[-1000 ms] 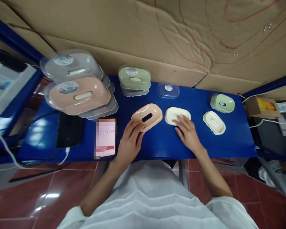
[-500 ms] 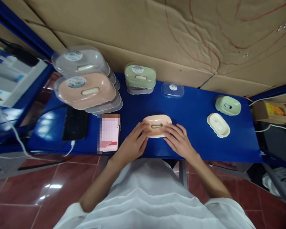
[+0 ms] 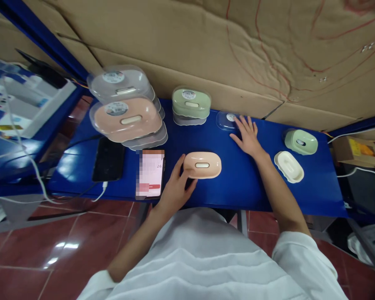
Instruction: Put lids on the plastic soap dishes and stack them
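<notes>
Head view: right hand (image 3: pixel 247 137) overlaps clear lid (image 3: pixel 225 120).

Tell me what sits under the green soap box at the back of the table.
The green soap box rests on a clear lid, of which only the rim shows below it. Whether more lids are stacked beneath is hidden.
</notes>
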Available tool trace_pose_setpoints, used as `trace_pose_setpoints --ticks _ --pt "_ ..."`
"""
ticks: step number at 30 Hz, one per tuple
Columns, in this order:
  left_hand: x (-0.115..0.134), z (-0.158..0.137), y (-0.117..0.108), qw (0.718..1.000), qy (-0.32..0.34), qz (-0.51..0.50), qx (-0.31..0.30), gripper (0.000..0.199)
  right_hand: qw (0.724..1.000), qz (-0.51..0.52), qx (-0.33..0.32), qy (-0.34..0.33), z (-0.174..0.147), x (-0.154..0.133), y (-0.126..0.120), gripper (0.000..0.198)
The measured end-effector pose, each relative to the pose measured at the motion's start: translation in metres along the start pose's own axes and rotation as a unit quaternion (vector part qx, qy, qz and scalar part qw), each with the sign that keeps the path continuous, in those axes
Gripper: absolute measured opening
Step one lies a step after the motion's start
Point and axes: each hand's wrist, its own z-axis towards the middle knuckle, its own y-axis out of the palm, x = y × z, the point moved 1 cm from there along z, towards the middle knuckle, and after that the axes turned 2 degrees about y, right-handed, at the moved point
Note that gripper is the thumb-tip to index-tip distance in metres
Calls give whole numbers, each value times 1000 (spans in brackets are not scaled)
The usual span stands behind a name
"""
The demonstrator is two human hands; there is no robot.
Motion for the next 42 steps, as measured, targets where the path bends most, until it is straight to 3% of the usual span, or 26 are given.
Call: trace_pose_setpoints --ticks 2,5,8,11,13,16,24,33,42 --pt "-1 -1 3 1000 -11 -15 6 31 1000 4 7 14 6 12 3 69" --pt "-4 0 6 999 -16 -42 21 32 998 53 38 -16 -18 1 4 61" --pt "-8 3 6 996 -33 -76 23 51 991 111 54 -44 -60 -38 0 54" --pt "-10 5 5 995 -35 -94 29 76 984 127 19 -120 -92 -83 -2 54" --pt "-11 5 6 994 -36 -96 32 83 978 111 -12 -176 -103 -106 -1 55" --pt "-13 3 7 994 -46 -94 31 87 976 64 -28 -205 -108 -123 2 61" --pt "-13 3 11 994 -44 -95 38 81 972 27 1 -232 -114 -125 9 70" --pt "-12 3 7 994 -43 -98 19 80 976 100 -18 -194 -116 -109 11 70" --pt "-14 1 9 992 -42 -113 45 79 967 39 -18 -250 -120 -115 6 69"
